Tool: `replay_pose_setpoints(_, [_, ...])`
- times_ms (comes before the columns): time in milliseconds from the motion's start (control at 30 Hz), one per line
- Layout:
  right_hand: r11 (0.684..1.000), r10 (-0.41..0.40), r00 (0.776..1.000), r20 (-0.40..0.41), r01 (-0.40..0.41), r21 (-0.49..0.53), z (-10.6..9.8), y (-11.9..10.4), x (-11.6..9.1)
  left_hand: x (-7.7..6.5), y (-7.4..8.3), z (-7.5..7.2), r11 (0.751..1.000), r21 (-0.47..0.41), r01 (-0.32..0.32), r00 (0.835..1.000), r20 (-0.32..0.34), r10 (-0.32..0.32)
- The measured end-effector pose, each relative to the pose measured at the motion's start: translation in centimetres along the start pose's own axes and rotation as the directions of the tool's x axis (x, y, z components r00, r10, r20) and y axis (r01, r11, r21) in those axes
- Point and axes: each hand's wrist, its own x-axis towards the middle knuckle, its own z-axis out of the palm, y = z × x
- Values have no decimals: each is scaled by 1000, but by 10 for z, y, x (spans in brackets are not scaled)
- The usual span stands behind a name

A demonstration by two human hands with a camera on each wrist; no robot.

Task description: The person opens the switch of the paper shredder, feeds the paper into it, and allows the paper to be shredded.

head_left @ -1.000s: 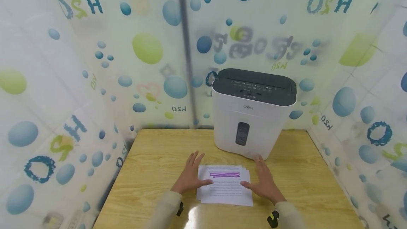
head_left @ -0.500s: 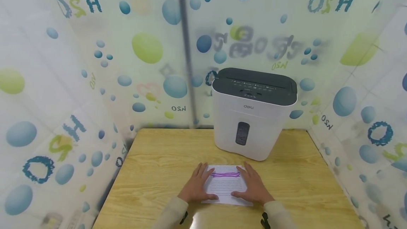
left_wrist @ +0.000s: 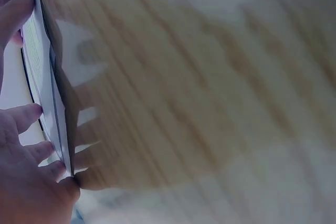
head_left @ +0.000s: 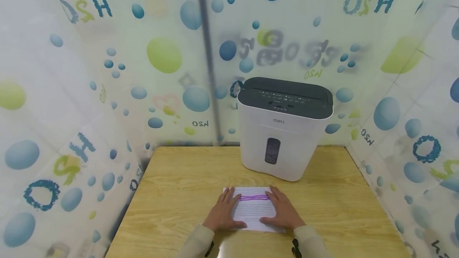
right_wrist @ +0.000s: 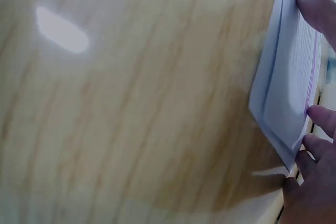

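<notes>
A small stack of white printed sheets lies on the table, the top one crossed with purple marker lines. My left hand rests on its left side with the fingers spread, thumb near the front edge. Mirroring it, my right hand lies over the right side, fingers pointing away from me. In the left wrist view the fingertips touch the edge of the paper. The right wrist view shows slightly fanned sheets with the fingertips along them. Both hands cover the stack's side edges in the head view.
A white paper shredder with a dark top stands behind the sheets, a little to the right. The wooden table meets a patterned curtain at the back, with more curtain on both sides.
Both hands have moved inward from beside the stack onto its left and right sides. The right hand has also drawn away from the shredder's base.
</notes>
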Motion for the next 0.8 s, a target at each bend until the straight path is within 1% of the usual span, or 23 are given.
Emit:
replay_pose_setpoints(167, [1000,27,1000,-4,-27,0,4,1,0,1,0,2,999,-26,20,1000,-5,-20])
replay_pose_setpoints(433, [1000,9,999,-31,-9,-9,7,-1,-4,0,-1,5,996,-81,47,999,8,-47])
replay_pose_setpoints(667, [999,16,998,-57,-18,-47,9,-2,-4,1,0,5,990,-116,76,997,3,-77])
replay_pose_setpoints(733, [998,19,996,-84,-23,-52,11,-2,-3,1,0,5,989,-123,81,997,1,-81])
replay_pose_setpoints(800, [999,-1,990,-140,-5,-43,11,-2,-2,1,1,4,988,-131,80,997,-1,-81])
